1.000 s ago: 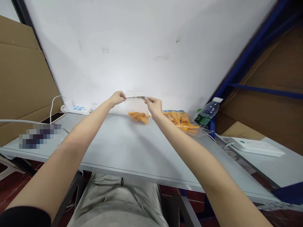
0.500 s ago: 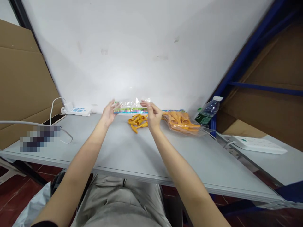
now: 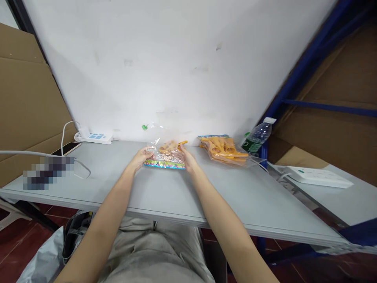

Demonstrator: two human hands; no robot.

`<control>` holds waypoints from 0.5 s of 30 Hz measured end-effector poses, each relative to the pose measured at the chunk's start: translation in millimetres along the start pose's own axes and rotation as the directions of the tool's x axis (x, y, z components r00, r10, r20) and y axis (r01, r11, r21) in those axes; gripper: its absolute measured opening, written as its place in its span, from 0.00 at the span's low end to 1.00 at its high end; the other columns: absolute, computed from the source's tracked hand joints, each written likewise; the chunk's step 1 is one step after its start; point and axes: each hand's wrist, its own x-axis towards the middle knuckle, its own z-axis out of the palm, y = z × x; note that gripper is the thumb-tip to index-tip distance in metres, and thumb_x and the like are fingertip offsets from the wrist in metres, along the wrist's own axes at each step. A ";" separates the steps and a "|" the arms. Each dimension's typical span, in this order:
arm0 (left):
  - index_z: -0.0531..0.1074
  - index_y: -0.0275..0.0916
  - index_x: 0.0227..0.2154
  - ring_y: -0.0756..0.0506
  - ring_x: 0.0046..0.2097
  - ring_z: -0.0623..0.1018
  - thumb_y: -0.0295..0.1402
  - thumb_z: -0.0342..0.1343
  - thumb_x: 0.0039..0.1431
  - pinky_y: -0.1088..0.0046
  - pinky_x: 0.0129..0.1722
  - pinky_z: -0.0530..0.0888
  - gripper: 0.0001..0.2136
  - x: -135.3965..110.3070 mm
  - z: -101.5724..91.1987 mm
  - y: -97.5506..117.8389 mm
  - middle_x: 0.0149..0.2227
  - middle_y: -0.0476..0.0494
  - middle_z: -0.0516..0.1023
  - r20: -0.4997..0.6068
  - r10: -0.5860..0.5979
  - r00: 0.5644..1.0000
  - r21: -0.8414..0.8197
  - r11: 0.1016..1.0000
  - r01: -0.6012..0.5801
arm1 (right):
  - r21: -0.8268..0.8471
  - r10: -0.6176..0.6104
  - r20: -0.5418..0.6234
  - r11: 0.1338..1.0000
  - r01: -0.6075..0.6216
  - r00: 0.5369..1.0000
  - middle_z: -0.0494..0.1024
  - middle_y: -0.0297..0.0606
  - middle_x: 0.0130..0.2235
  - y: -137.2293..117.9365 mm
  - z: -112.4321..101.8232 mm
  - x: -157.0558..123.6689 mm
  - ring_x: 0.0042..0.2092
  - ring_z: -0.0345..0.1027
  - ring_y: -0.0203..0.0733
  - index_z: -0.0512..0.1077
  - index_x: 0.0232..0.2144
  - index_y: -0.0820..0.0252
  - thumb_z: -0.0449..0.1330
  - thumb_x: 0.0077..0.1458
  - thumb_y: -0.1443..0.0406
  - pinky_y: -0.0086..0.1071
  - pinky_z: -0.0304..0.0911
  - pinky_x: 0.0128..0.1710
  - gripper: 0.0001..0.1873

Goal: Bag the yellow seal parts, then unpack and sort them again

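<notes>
A clear plastic bag [image 3: 157,155] with a colourful printed strip along its near edge is stretched between my two hands, low over the desk. My left hand [image 3: 141,158] pinches its left side. My right hand [image 3: 189,159] closes at its right side, its fingertips beside an orange plastic piece [image 3: 183,143]. More orange plastic pieces [image 3: 168,147] show through the clear film; whether they lie inside the bag or behind it I cannot tell. To the right lies a filled clear bag [image 3: 224,147] of similar orange pieces, apart from my hands.
A plastic bottle [image 3: 258,136] leans at the back right, by a blue metal frame [image 3: 287,88]. White power strips [image 3: 98,138] sit on the back left and at the far right. A phone [image 3: 67,149] and white cables lie left. A white wall [image 3: 176,70] closes off the desk's back.
Both hands have come down and nearer to me with the clear bag. Its printed strip now lies near the desk, and the film covers the loose orange pieces from view.
</notes>
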 end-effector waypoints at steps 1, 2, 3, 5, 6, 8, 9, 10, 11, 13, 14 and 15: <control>0.75 0.36 0.44 0.49 0.26 0.77 0.35 0.71 0.38 0.73 0.32 0.72 0.27 -2.6 -0.5 1.5 0.21 0.52 0.76 0.034 -0.011 0.999 0.010 1.000 0.011 | -0.016 0.060 0.018 0.998 -0.059 0.998 0.81 0.39 0.33 -1.7 1.2 -2.2 0.36 0.77 0.43 0.74 0.32 0.59 0.65 0.52 0.62 0.35 0.73 0.38 0.07; 0.73 0.37 0.49 0.48 0.27 0.77 0.34 0.71 0.39 0.73 0.32 0.72 0.30 -5.1 -0.8 3.1 0.22 0.52 0.76 0.059 -0.024 0.998 0.019 1.000 0.023 | -0.030 0.102 0.017 0.994 -0.101 0.995 0.81 0.39 0.32 -3.2 2.9 -4.5 0.35 0.77 0.42 0.74 0.31 0.59 0.65 0.53 0.63 0.34 0.73 0.36 0.05; 0.71 0.37 0.53 0.48 0.27 0.78 0.33 0.70 0.40 0.73 0.32 0.72 0.33 -7.5 -1.0 4.9 0.22 0.52 0.76 0.073 -0.036 0.997 0.026 0.999 0.035 | -0.035 0.121 0.003 0.992 -0.121 0.993 0.81 0.38 0.31 -4.5 4.7 -6.6 0.34 0.77 0.41 0.73 0.30 0.59 0.64 0.53 0.65 0.33 0.73 0.35 0.03; 0.67 0.39 0.58 0.48 0.27 0.78 0.30 0.67 0.41 0.73 0.32 0.73 0.36 -11.6 -1.3 8.4 0.22 0.53 0.76 0.078 -0.059 0.995 0.036 0.998 0.057 | -0.029 0.095 -0.029 0.995 -0.096 0.995 0.80 0.36 0.28 -6.4 7.7 -9.6 0.31 0.76 0.40 0.73 0.28 0.58 0.64 0.53 0.67 0.31 0.73 0.32 0.03; 0.66 0.40 0.59 0.48 0.27 0.78 0.29 0.65 0.42 0.73 0.32 0.73 0.36 -13.0 -1.5 10.0 0.21 0.53 0.75 0.076 -0.069 0.995 0.039 0.997 0.066 | -0.031 0.074 -0.042 0.997 -0.075 0.996 0.80 0.36 0.27 -6.9 8.4 -10.4 0.29 0.75 0.39 0.72 0.27 0.58 0.64 0.53 0.68 0.31 0.73 0.31 0.04; 0.67 0.40 0.58 0.48 0.26 0.78 0.28 0.61 0.43 0.72 0.34 0.74 0.34 -14.4 -2.0 12.1 0.19 0.54 0.74 0.073 -0.078 0.994 0.035 0.997 0.075 | -0.051 0.035 -0.050 0.998 -0.037 0.998 0.79 0.35 0.26 -7.0 8.4 -10.8 0.27 0.73 0.37 0.71 0.26 0.58 0.65 0.52 0.68 0.30 0.72 0.29 0.05; 0.68 0.40 0.57 0.48 0.25 0.78 0.28 0.59 0.43 0.72 0.34 0.74 0.33 -14.2 -2.3 12.6 0.18 0.54 0.73 0.072 -0.080 0.994 0.022 0.997 0.078 | -0.067 0.019 -0.049 0.998 -0.022 0.999 0.79 0.35 0.26 -6.7 7.9 -10.5 0.26 0.72 0.36 0.71 0.26 0.58 0.64 0.52 0.68 0.30 0.71 0.29 0.06; 0.69 0.39 0.56 0.48 0.24 0.77 0.28 0.58 0.44 0.71 0.34 0.74 0.30 -13.4 -2.6 12.7 0.17 0.54 0.73 0.067 -0.082 0.994 0.001 0.997 0.082 | -0.083 0.004 -0.047 0.997 -0.008 0.999 0.79 0.34 0.26 -6.2 7.2 -10.1 0.26 0.72 0.36 0.70 0.26 0.58 0.64 0.53 0.68 0.30 0.70 0.28 0.06; 0.71 0.38 0.53 0.48 0.23 0.77 0.30 0.58 0.45 0.71 0.32 0.74 0.28 -12.2 -2.7 12.3 0.17 0.53 0.72 0.053 -0.084 0.995 -0.025 0.996 0.086 | -0.097 -0.008 -0.048 0.995 0.004 0.999 0.79 0.34 0.26 -5.5 6.6 -9.6 0.26 0.71 0.35 0.69 0.26 0.58 0.64 0.53 0.67 0.29 0.69 0.28 0.07; 0.73 0.37 0.46 0.47 0.22 0.76 0.34 0.59 0.46 0.71 0.27 0.73 0.20 -8.7 -2.3 10.6 0.18 0.52 0.73 0.001 -0.082 0.997 -0.064 0.995 0.082 | -0.119 -0.025 -0.065 0.993 0.018 0.998 0.78 0.33 0.26 -3.7 6.2 -9.0 0.25 0.71 0.35 0.68 0.25 0.58 0.64 0.53 0.66 0.28 0.68 0.26 0.08; 0.74 0.37 0.41 0.47 0.21 0.75 0.37 0.60 0.47 0.72 0.25 0.71 0.16 -6.8 -1.7 9.4 0.19 0.51 0.73 -0.043 -0.073 0.996 -0.066 0.995 0.070 | -0.128 -0.035 -0.079 0.991 0.024 0.996 0.78 0.32 0.25 -2.8 6.6 -8.9 0.25 0.70 0.35 0.68 0.25 0.57 0.65 0.52 0.66 0.28 0.67 0.25 0.09; 0.73 0.37 0.35 0.48 0.21 0.75 0.39 0.61 0.48 0.73 0.23 0.69 0.13 -4.9 -1.0 8.1 0.19 0.50 0.73 -0.099 -0.056 0.993 -0.056 0.997 0.051 | -0.134 -0.047 -0.095 0.990 0.034 0.994 0.77 0.32 0.25 -1.9 7.2 -9.0 0.24 0.70 0.35 0.68 0.25 0.58 0.65 0.52 0.65 0.28 0.66 0.24 0.09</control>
